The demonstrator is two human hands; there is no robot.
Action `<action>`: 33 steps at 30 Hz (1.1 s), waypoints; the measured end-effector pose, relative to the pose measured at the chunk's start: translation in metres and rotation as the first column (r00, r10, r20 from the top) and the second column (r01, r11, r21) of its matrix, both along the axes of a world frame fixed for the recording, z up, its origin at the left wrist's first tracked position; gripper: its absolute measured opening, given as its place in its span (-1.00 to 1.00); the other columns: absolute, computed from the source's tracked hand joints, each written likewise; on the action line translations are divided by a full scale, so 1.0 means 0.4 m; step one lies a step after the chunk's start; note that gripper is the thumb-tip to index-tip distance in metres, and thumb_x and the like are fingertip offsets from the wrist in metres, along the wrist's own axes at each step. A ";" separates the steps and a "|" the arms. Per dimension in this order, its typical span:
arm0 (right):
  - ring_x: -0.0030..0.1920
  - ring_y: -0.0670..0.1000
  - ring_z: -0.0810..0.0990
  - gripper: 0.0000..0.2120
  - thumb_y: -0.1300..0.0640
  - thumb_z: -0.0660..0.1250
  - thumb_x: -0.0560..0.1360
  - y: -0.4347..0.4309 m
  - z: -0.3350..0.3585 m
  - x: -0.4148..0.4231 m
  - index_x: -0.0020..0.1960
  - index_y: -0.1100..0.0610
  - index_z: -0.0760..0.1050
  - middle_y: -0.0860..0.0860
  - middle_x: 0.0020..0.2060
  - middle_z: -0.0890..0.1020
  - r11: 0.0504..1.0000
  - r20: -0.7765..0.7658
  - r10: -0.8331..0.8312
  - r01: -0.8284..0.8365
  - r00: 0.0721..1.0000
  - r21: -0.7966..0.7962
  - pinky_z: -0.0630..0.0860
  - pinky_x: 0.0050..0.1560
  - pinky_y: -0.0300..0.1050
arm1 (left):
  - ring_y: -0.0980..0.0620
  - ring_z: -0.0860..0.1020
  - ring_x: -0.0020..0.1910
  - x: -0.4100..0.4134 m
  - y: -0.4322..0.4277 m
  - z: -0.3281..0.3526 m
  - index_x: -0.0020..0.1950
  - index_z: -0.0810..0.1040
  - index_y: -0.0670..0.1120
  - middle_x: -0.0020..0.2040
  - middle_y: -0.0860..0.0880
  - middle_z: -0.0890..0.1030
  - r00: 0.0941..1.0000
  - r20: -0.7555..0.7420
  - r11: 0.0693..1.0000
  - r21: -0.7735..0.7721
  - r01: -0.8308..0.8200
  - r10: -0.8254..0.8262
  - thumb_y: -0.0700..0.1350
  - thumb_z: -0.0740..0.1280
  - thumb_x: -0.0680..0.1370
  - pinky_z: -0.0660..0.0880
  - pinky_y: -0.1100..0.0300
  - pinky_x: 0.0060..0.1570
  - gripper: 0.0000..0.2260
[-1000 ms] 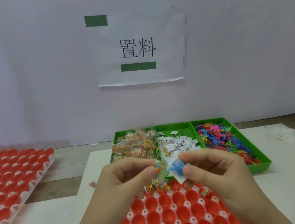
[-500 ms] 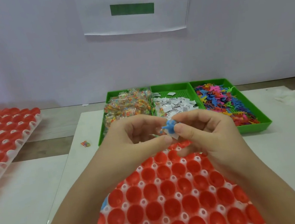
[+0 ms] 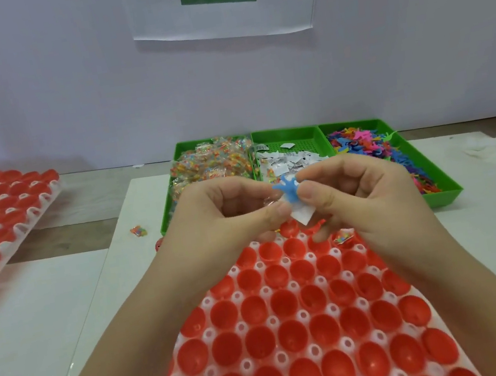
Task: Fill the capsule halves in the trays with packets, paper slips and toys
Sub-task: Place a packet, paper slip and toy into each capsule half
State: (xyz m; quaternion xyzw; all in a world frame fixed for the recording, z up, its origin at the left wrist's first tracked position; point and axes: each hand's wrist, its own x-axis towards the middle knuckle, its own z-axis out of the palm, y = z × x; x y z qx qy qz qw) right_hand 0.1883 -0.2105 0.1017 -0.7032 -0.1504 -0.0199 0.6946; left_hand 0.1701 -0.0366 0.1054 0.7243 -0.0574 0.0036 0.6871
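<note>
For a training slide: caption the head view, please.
Left hand and right hand pinch a blue toy and paper slip together above a tray of red capsule halves.

The counter is pale wood grain, covered at the left by a white sheet and in the middle by a larger white sheet. Nearest on the larger sheet sits a white tray of red capsule halves. Behind it a green divided tray holds packets, paper slips and toys. A stray packet lies left of the green tray and a crumpled white scrap lies to its right. A second capsule tray rests at far left.
</note>
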 end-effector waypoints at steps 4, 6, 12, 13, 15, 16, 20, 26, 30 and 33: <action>-0.32 -0.07 0.66 -0.85 0.08 0.40 0.33 -0.008 0.006 0.001 -0.11 0.07 0.60 -0.01 -0.30 0.68 0.996 0.040 -0.054 0.051 0.998 0.076 0.57 -0.45 -0.18 | 0.06 0.63 -0.36 -0.001 0.007 0.000 -0.08 0.70 -0.19 -0.27 -0.14 0.69 0.998 -0.055 0.989 -0.146 0.008 -0.016 -0.15 0.53 0.23 0.54 0.33 -0.35 -0.71; -0.30 -0.02 0.66 -0.86 0.05 0.41 0.30 -0.021 0.016 0.002 -0.16 0.05 0.63 0.01 -0.28 0.68 0.993 0.053 -0.050 0.044 0.997 0.109 0.56 -0.45 -0.18 | 0.03 0.62 -0.35 0.002 0.010 0.003 -0.12 0.70 -0.18 -0.26 -0.15 0.68 0.997 -0.080 0.976 -0.216 -0.024 0.007 -0.11 0.53 0.17 0.58 0.29 -0.34 -0.68; -0.23 -0.06 0.66 -0.80 -0.04 0.48 0.19 -0.021 0.034 -0.016 -0.20 -0.03 0.70 0.00 -0.28 0.69 0.994 0.104 0.067 -0.075 0.992 0.077 0.59 -0.35 -0.19 | -0.01 0.67 -0.32 0.000 0.011 0.005 -0.12 0.69 -0.16 -0.24 -0.18 0.70 0.991 -0.046 0.965 -0.228 -0.132 0.124 -0.17 0.50 0.28 0.57 0.29 -0.37 -0.80; -0.21 -0.09 0.66 -0.81 -0.05 0.48 0.20 -0.015 0.033 -0.021 -0.21 -0.04 0.70 -0.02 -0.27 0.69 0.995 0.107 0.074 -0.080 0.992 0.057 0.60 -0.31 -0.18 | -0.02 0.67 -0.31 -0.003 0.009 0.005 -0.10 0.69 -0.18 -0.23 -0.18 0.70 0.991 -0.039 0.967 -0.217 -0.136 0.131 -0.19 0.50 0.32 0.58 0.28 -0.35 -0.82; -0.18 -0.10 0.68 -0.83 -0.02 0.48 0.21 -0.002 0.026 -0.027 -0.21 -0.03 0.70 -0.04 -0.25 0.71 0.997 0.089 0.064 -0.067 0.994 0.034 0.62 -0.29 -0.17 | -0.03 0.67 -0.29 -0.009 0.001 0.008 -0.07 0.68 -0.20 -0.21 -0.20 0.70 0.993 -0.021 0.972 -0.205 -0.118 0.116 -0.24 0.49 0.37 0.61 0.23 -0.31 -0.84; -0.17 -0.08 0.69 -0.84 0.01 0.47 0.23 0.002 0.023 -0.029 -0.20 0.00 0.69 -0.03 -0.24 0.71 0.998 0.076 0.047 -0.050 0.996 0.027 0.62 -0.30 -0.17 | -0.02 0.67 -0.28 -0.014 -0.004 0.010 -0.07 0.69 -0.19 -0.21 -0.19 0.70 0.995 -0.007 0.975 -0.200 -0.095 0.096 -0.26 0.49 0.38 0.63 0.22 -0.28 -0.86; -0.24 0.09 0.71 -0.82 0.07 0.46 0.26 0.010 0.020 -0.034 -0.17 0.12 0.66 0.10 -0.22 0.71 0.998 0.024 0.019 -0.021 1.000 0.059 0.57 -0.44 -0.19 | 0.03 0.68 -0.26 -0.026 -0.010 0.021 -0.15 0.72 -0.08 -0.20 -0.11 0.72 0.998 0.038 0.985 -0.167 -0.034 0.041 -0.27 0.49 0.37 0.61 0.27 -0.25 -0.88; -0.27 0.03 0.71 -0.78 0.15 0.47 0.29 0.010 0.019 -0.030 -0.07 0.12 0.62 0.08 -0.27 0.72 0.995 0.054 -0.063 0.059 0.997 0.080 0.59 -0.35 -0.21 | 0.05 0.67 -0.27 -0.023 -0.001 0.021 -0.07 0.70 -0.10 -0.20 -0.11 0.71 0.999 0.048 0.992 -0.124 -0.002 0.008 -0.33 0.43 0.44 0.59 0.29 -0.26 -0.84; -0.34 0.00 0.68 -0.87 0.18 0.47 0.26 -0.002 0.027 -0.024 -0.18 0.11 0.66 0.07 -0.30 0.71 0.998 0.115 -0.047 0.043 0.992 0.038 0.58 -0.36 -0.26 | 0.06 0.64 -0.31 -0.019 0.009 0.020 -0.11 0.69 -0.10 -0.24 -0.14 0.70 0.997 0.059 0.997 -0.069 -0.037 0.041 -0.36 0.40 0.47 0.58 0.30 -0.29 -0.83; -0.39 -0.04 0.67 -0.88 0.18 0.47 0.23 -0.016 0.034 -0.024 -0.22 0.07 0.68 0.04 -0.34 0.71 0.999 0.171 0.032 -0.027 0.985 -0.030 0.52 -0.41 -0.34 | 0.06 0.64 -0.27 -0.017 0.028 0.027 -0.14 0.70 -0.08 -0.20 -0.17 0.70 0.998 0.067 0.999 0.043 -0.014 0.011 -0.36 0.40 0.47 0.61 0.28 -0.23 -0.81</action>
